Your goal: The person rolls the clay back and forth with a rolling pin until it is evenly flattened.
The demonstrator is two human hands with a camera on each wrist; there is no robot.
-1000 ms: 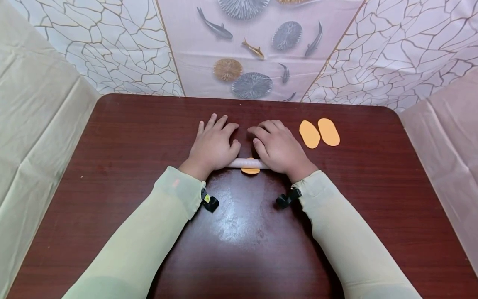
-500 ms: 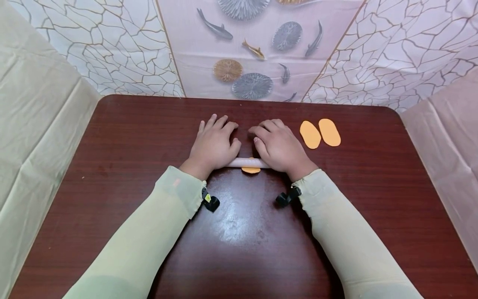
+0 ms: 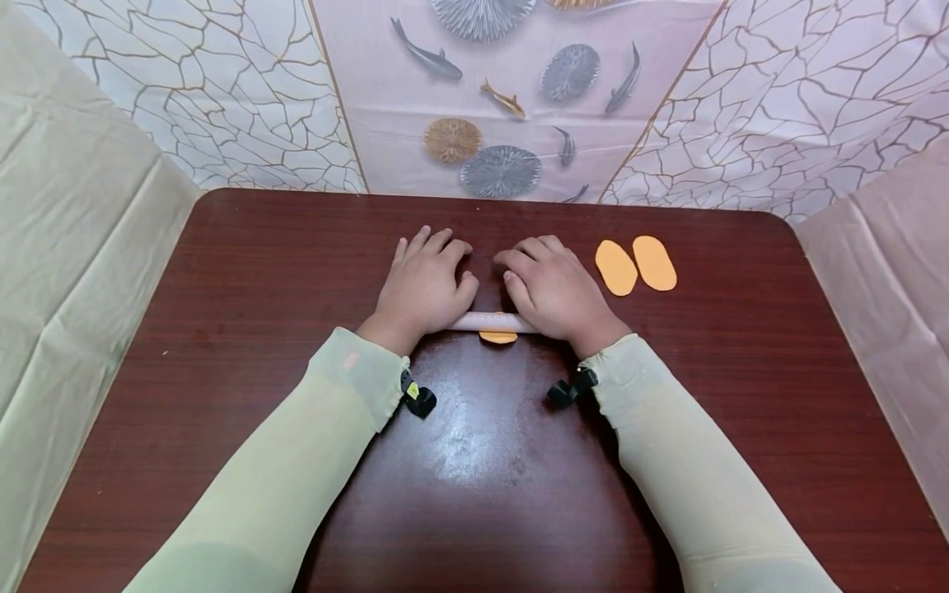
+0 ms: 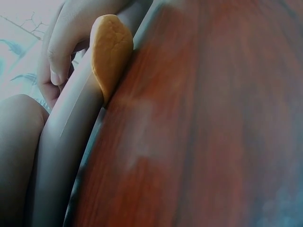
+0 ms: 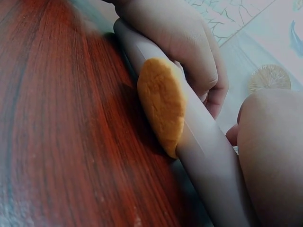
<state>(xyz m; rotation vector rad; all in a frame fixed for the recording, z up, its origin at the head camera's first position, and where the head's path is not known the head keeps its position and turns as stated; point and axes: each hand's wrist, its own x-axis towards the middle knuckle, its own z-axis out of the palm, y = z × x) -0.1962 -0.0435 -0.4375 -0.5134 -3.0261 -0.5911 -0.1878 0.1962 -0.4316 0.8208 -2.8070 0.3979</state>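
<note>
A pale, smooth rolling pin (image 3: 474, 322) lies crosswise on the table under both palms. My left hand (image 3: 424, 284) rests over its left end, fingers spread forward. Over the right end lies my right hand (image 3: 556, 288), its fingers relaxed and bent slightly inward. Between the hands, an orange piece of dough (image 3: 497, 338) shows at the pin's near side, with a sliver at the far side; its middle is hidden by the pin. Both wrist views show this dough (image 4: 112, 52) raised against the pin, its surface slightly wrinkled (image 5: 161, 104).
Two flat orange dough ovals, one pointed (image 3: 616, 268) and one rounded (image 3: 655, 263), lie side by side beyond the right hand. The dark red wooden table (image 3: 460, 494) ends at a patterned cloth backdrop (image 3: 511, 99). Pale cloth hangs on both sides.
</note>
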